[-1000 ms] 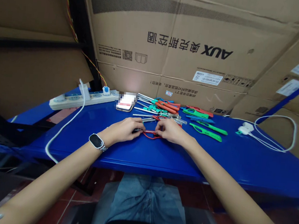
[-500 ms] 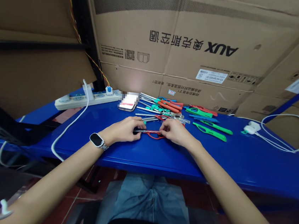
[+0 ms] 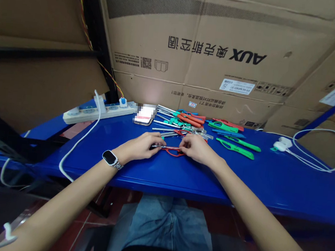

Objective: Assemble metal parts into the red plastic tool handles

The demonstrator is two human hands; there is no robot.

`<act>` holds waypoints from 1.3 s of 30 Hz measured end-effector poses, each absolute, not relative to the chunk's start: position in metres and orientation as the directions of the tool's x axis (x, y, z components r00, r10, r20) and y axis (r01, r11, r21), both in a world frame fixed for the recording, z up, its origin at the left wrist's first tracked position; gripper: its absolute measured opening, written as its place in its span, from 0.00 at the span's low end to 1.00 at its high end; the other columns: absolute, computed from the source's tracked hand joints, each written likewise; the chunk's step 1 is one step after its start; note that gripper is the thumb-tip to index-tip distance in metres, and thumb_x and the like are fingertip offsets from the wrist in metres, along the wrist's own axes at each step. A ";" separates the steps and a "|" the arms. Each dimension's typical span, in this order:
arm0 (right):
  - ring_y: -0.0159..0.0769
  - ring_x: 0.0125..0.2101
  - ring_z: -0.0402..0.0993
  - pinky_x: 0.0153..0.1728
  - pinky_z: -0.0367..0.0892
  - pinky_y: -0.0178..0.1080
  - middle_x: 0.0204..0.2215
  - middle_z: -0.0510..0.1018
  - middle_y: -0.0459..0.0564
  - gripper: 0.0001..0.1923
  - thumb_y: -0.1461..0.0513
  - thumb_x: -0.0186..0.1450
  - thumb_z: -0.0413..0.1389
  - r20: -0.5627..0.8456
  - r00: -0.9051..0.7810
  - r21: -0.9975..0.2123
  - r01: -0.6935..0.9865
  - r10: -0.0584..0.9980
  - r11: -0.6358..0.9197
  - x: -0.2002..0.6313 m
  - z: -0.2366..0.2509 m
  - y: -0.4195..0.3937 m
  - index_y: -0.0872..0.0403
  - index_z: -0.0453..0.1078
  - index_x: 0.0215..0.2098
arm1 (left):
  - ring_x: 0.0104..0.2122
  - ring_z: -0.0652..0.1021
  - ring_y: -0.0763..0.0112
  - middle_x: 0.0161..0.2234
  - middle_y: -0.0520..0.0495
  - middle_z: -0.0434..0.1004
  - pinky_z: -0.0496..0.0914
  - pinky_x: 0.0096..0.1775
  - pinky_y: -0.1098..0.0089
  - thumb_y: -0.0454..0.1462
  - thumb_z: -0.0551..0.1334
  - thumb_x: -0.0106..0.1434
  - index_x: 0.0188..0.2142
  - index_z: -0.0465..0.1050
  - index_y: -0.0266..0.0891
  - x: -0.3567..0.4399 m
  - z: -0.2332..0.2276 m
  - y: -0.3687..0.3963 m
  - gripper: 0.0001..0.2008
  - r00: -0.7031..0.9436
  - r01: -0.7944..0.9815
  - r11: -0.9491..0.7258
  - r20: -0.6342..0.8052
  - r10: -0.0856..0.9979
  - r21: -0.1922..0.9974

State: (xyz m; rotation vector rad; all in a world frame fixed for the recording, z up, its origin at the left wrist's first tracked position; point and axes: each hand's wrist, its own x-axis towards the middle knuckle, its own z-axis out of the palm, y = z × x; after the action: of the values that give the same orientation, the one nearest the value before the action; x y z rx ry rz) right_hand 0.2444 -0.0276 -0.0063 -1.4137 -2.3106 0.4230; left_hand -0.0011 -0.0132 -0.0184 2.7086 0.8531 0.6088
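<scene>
In the head view, grasps a slim silver rod (image 3: 169,147) by its dark end with the left hand (image 3: 144,144), thumb and fingers closed on it. With the right hand (image 3: 194,148), pinches a red looped frame (image 3: 174,155) at its right end. Holds both between the hands over the blue table (image 3: 162,177), rod along the frame's far edge; cannot tell if touching there. Just beyond, has loose metal rods, teal parts (image 3: 175,121) and orange handles (image 3: 190,120); to the right, green handles (image 3: 236,149). Wears a watch (image 3: 109,157) on the left wrist.
</scene>
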 end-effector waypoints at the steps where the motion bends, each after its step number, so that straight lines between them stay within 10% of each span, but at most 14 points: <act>1: 0.30 0.25 0.70 0.30 0.60 0.32 0.25 0.77 0.47 0.06 0.69 0.60 0.58 0.173 -0.411 -0.449 0.776 0.895 0.443 0.244 -0.006 -0.028 0.57 0.76 0.27 | 0.37 0.77 0.68 0.41 0.44 0.75 0.70 0.42 0.70 0.32 0.56 0.67 0.46 0.77 0.37 -0.001 -0.019 -0.013 0.12 0.745 0.488 -0.804 0.317 0.587 0.340; 39: 0.31 0.26 0.72 0.29 0.60 0.32 0.24 0.79 0.48 0.07 0.71 0.59 0.57 0.154 -0.408 -0.455 0.779 0.900 0.431 0.242 -0.005 -0.027 0.57 0.76 0.27 | 0.40 0.75 0.65 0.38 0.44 0.75 0.69 0.43 0.67 0.37 0.55 0.72 0.40 0.77 0.39 0.005 -0.026 -0.018 0.12 0.746 0.519 -0.826 0.356 0.563 0.220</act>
State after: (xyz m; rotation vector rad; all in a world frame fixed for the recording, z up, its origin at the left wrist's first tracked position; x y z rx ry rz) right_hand 0.2422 -0.0267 -0.0055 -1.4314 -2.3144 0.4437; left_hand 0.0051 -0.0183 -0.0255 2.8345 0.8811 0.6301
